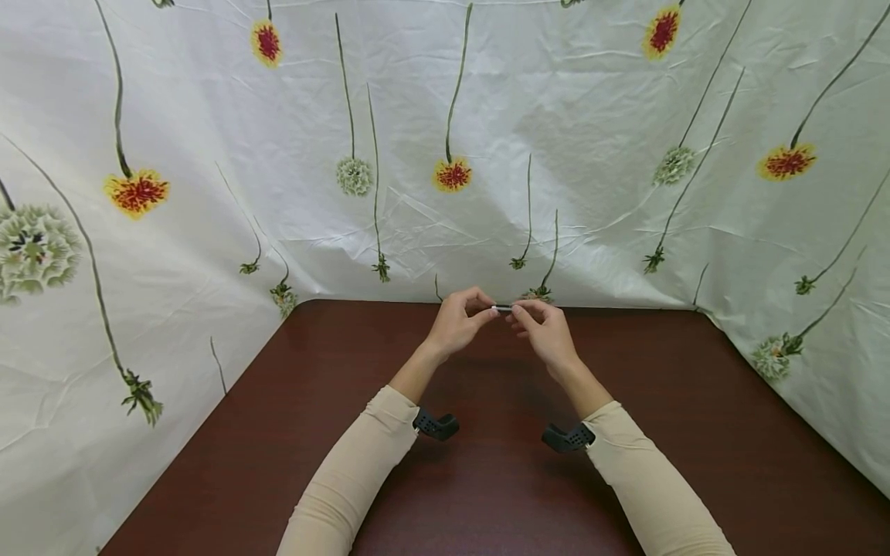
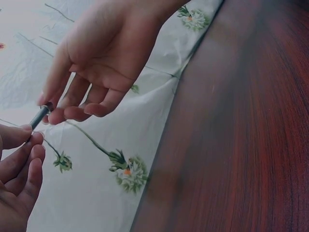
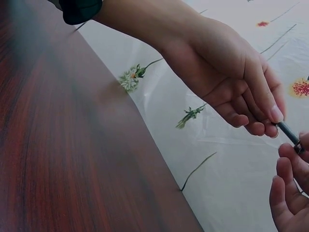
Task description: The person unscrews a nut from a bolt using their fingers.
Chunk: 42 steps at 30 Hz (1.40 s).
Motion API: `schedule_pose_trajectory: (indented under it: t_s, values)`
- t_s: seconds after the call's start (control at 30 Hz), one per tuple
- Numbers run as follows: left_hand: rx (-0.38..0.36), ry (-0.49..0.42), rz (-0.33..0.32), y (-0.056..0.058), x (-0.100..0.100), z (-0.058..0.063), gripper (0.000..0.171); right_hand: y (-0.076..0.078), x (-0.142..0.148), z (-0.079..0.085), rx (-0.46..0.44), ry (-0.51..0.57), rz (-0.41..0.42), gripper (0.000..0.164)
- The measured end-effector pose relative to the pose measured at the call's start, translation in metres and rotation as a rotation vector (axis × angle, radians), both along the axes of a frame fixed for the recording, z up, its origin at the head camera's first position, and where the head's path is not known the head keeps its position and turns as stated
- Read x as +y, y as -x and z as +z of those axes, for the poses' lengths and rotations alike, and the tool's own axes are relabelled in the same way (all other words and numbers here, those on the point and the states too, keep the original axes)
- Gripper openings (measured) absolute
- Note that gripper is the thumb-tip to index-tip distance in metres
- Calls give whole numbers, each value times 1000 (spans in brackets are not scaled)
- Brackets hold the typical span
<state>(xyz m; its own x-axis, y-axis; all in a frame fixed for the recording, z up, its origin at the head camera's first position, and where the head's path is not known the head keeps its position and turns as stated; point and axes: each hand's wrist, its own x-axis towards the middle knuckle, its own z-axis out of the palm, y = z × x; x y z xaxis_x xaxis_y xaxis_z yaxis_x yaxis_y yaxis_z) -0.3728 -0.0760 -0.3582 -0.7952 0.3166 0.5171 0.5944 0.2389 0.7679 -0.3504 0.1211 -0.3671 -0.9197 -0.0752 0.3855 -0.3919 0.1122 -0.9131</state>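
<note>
A slim metal bolt (image 1: 504, 308) with a threaded shaft (image 3: 288, 132) is held in the air between both hands, over the far edge of the table. My left hand (image 1: 455, 320) pinches one end of the shaft between thumb and fingertips. At the opposite end, my right hand (image 1: 549, 332) has thumb and fingers around a wider dark piece (image 2: 49, 106), partly hidden by the fingertips. Both wrist views show the other fingers of each hand loosely bent beneath the bolt.
Below the hands spreads a dark reddish-brown wooden table (image 1: 494, 479). A white cloth (image 1: 591, 116) printed with flowers hangs behind it and along both sides. Each wrist carries a black strap mount, as on the left wrist (image 1: 436, 425).
</note>
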Motion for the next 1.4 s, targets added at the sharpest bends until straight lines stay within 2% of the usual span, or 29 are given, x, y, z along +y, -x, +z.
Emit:
schedule_pose_trajectory:
  t_s: [0.3, 0.5, 0.67, 0.9, 1.1, 1.4]
  values:
    - [-7, 2, 2, -1, 0, 0, 9, -4, 0, 2, -7, 3, 35, 34]
    - [0, 5, 2, -2, 0, 0, 9, -3, 1, 2, -3, 0, 28, 30]
    - [-3, 6, -1, -2, -1, 0, 9, -3, 1, 1, -11, -11, 25, 34]
    - [3, -2, -2, -1, -1, 0, 8, -2, 0, 0, 7, -36, 3, 27]
    - [6, 6, 9, 0, -1, -1, 8, -2, 1, -1, 6, -26, 27, 32]
    - [2, -5, 0, 0, -1, -1, 8, -1, 1, 0, -4, -25, -10, 29]
